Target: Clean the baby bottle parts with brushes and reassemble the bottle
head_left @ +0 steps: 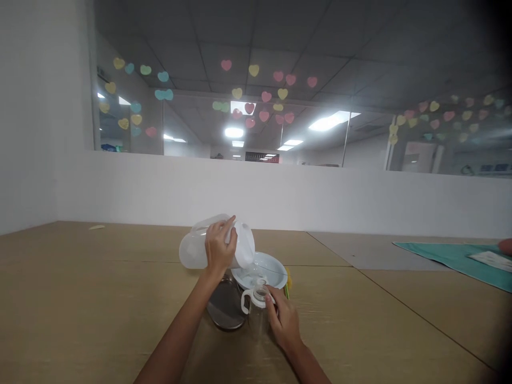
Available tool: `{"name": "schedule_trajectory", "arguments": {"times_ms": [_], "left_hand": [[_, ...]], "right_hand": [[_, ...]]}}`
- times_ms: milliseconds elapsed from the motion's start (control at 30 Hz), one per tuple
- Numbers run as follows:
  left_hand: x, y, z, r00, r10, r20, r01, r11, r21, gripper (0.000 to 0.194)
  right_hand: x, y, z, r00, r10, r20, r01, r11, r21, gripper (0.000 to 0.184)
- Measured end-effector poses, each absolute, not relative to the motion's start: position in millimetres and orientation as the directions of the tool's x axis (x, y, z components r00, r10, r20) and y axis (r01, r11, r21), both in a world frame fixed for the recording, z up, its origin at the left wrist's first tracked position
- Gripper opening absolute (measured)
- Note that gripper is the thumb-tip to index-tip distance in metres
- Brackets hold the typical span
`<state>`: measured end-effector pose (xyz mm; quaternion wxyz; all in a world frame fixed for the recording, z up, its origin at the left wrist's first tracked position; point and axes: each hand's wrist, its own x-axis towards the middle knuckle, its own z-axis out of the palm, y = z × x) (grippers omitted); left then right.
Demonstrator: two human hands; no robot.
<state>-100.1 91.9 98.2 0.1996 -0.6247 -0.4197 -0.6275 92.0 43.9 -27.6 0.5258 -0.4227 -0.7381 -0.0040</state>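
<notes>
A translucent white plastic pitcher [192, 253] lies tipped on its side in the air, its white top end toward the right. My left hand [221, 246] is closed round it near that end. Below the tilted pitcher sits a pale blue bowl [283, 276]. In front of the bowl stands a clear glass bottle [258, 320] with a white collar and handle, its mouth open. My right hand [285, 319] grips the bottle's collar from the right. Whether liquid runs from the pitcher I cannot tell.
A dark round metal tray [226, 305] lies left of the bottle, partly under the bowl's edge. Something yellow and green [288, 280] shows beside the bowl. At far right, a teal cloth [444, 258] bears a white packet [492, 261], near another person's hand [505, 246]. A white wall [200, 184] borders the table.
</notes>
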Motion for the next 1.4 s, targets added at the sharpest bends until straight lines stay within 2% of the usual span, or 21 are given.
{"name": "schedule_trajectory", "arguments": {"times_ms": [100, 167, 367, 433, 533, 667, 767, 833, 1000, 1267, 1400], "left_hand": [[-101.1, 79.8, 110.6, -0.249, 0.253, 0.935, 0.697, -0.623, 0.354, 0.032], [-98.6, 68.4, 119.0, -0.267, 0.240, 0.933, 0.679, -0.640, 0.359, 0.031], [-82.8, 43.8, 129.4, -0.117, 0.178, 0.977, 0.762, -0.615, 0.204, 0.026], [-84.3, 43.8, 129.6, -0.123, 0.168, 0.978, 0.758, -0.620, 0.202, 0.024], [-98.4, 51.4, 129.7, -0.297, 0.207, 0.932, 0.685, -0.635, 0.359, 0.024], [-130.8, 72.0, 126.5, -0.620, 0.335, 0.710, 0.435, -0.606, 0.666, 0.030], [-154.2, 89.6, 118.9, -0.727, 0.385, 0.569, 0.310, -0.555, 0.772, 0.032], [-166.7, 98.8, 112.5, -0.764, 0.402, 0.504, 0.290, -0.483, 0.826, 0.031], [-187.4, 111.9, 99.7, -0.804, 0.391, 0.448, 0.314, -0.360, 0.878, 0.031], [-212.0, 133.8, 85.8, -0.838, 0.429, 0.336, 0.134, -0.434, 0.891, 0.035], [-226.4, 140.6, 75.5, -0.845, 0.425, 0.324, 0.107, -0.459, 0.882, 0.039]], "right_hand": [[93.0, 44.6, -27.9, -0.112, 0.588, 0.801, 0.652, 0.652, -0.387, 0.031], [93.2, 44.8, -27.8, -0.112, 0.569, 0.815, 0.664, 0.653, -0.365, 0.030], [93.6, 44.9, -28.1, -0.116, 0.556, 0.823, 0.686, 0.644, -0.339, 0.029], [93.9, 45.3, -28.7, -0.117, 0.558, 0.821, 0.690, 0.640, -0.337, 0.030], [94.3, 46.5, -29.1, -0.111, 0.559, 0.822, 0.699, 0.632, -0.335, 0.030], [94.0, 47.9, -28.4, -0.113, 0.548, 0.829, 0.699, 0.637, -0.326, 0.031], [93.5, 48.0, -27.6, -0.110, 0.546, 0.831, 0.699, 0.636, -0.326, 0.030], [93.3, 47.9, -27.3, -0.107, 0.556, 0.824, 0.702, 0.629, -0.334, 0.030], [93.9, 49.7, -28.7, -0.096, 0.545, 0.833, 0.712, 0.622, -0.325, 0.030], [93.4, 49.1, -27.8, -0.100, 0.530, 0.842, 0.708, 0.633, -0.313, 0.029], [93.3, 48.9, -26.3, -0.099, 0.521, 0.848, 0.707, 0.636, -0.308, 0.030]]}}
